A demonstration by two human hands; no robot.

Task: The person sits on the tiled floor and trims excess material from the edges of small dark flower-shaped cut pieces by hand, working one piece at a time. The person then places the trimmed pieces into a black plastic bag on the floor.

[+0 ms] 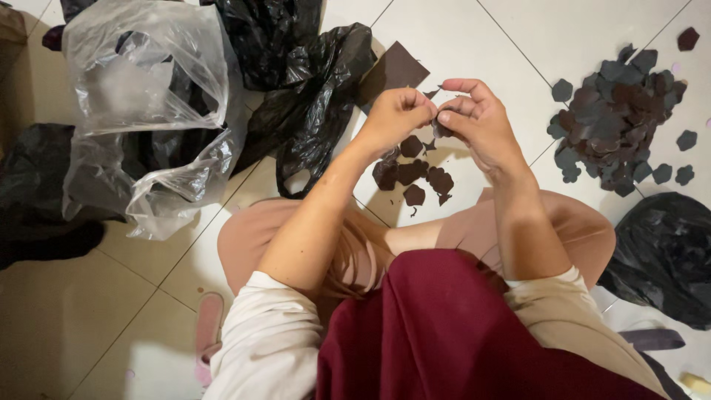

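Above the tiled floor, my left hand (392, 118) and my right hand (478, 122) meet fingertip to fingertip. Both pinch a small dark cut-out piece (442, 127) between them. Directly below the hands lies a small cluster of dark maroon cut-out pieces (411, 176) on the tile. A flat dark brown sheet (392, 70) lies just beyond the left hand. My knees in tan fabric sit under the forearms, and a maroon cloth covers my lap.
A large heap of dark grey and brown cut-out pieces (615, 118) lies at the right. Black plastic bags (304, 89) and a clear plastic bag (148, 111) sit at the upper left. Another black bag (663, 255) rests at the right. A pink slipper (209, 326) lies by my left knee.
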